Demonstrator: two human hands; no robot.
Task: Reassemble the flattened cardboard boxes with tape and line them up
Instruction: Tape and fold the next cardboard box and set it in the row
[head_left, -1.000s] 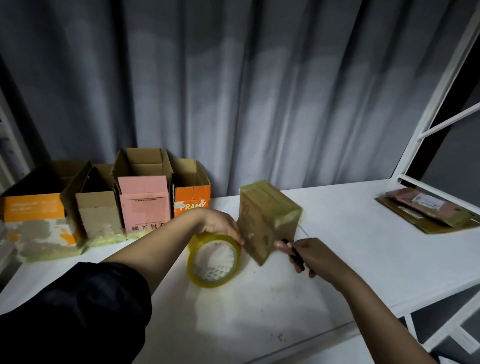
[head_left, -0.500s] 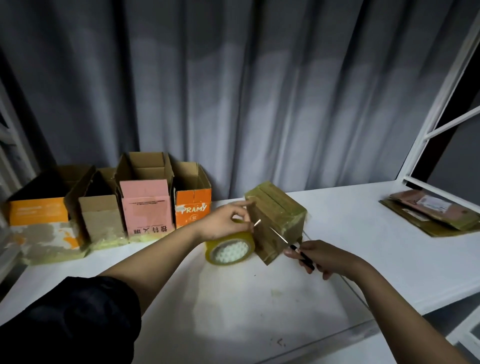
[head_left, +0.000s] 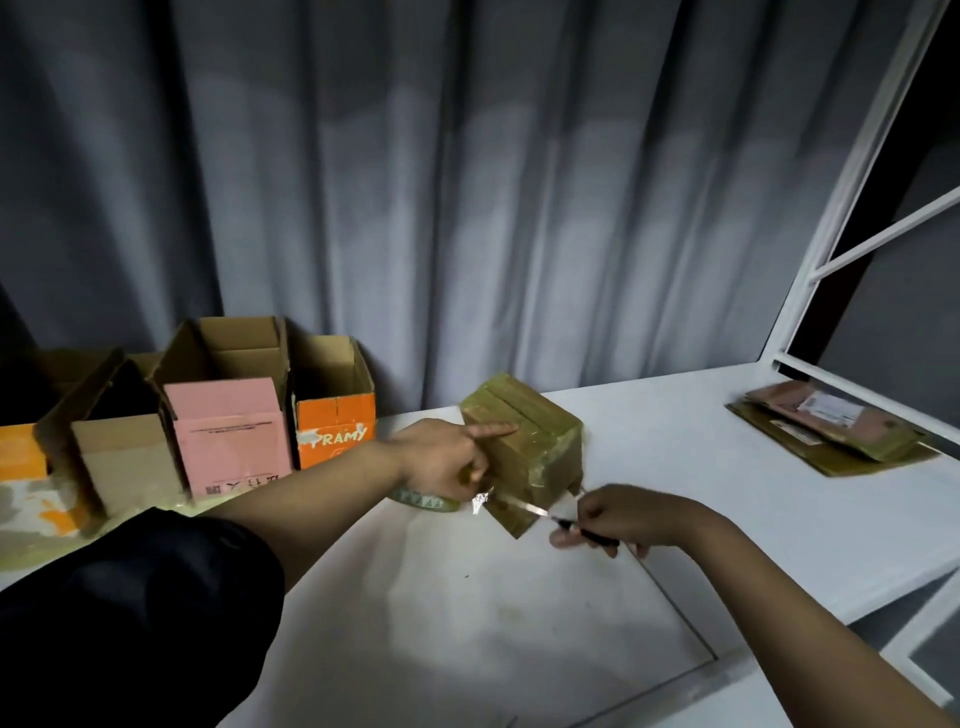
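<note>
A small tape-covered cardboard box (head_left: 524, 441) stands tilted on the white table (head_left: 467, 634). My left hand (head_left: 447, 457) lays its straight index finger on the box's top, and its other fingers curl over the yellow tape roll (head_left: 423, 501), which is mostly hidden beneath it. My right hand (head_left: 618, 519) grips a black-handled knife (head_left: 582, 531); its thin blade lies against the shiny tape strip at the box's lower front corner.
Along the curtain at the back left stand assembled boxes in a row: an orange-and-white one (head_left: 21, 467), a brown one (head_left: 122, 457), a pink one (head_left: 228, 436) and an orange one (head_left: 335, 421). Flattened boxes (head_left: 831, 428) lie stacked at the right by a white frame.
My left hand went from pinching the tape to pointing its index finger onto the box top, and the roll dropped lower under it. The knife blade moved in to the tape at the box's corner.
</note>
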